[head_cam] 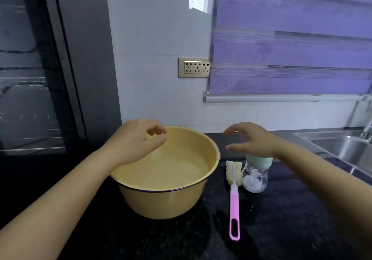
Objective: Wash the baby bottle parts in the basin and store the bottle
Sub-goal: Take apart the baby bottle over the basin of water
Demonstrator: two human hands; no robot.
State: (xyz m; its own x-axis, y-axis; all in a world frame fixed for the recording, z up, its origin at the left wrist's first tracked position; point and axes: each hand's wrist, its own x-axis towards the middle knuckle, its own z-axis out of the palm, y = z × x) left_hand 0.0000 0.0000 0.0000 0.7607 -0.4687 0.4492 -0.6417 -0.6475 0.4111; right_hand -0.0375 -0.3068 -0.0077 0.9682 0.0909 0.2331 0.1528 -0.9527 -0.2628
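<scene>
Tiled wall [161, 38], purple blind [291, 38]

Brush [234, 197] between basin [167, 201] and bottle [255, 177].

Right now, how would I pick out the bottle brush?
Find the yellow basin on the black counter. Just to its right lies the bottle brush, beside the clear baby bottle. Only it has a long pink handle and sponge head.

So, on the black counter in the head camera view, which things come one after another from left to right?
Yellow round enamel basin → pink-handled sponge bottle brush → clear baby bottle with pale green cap → stainless steel sink.
</scene>
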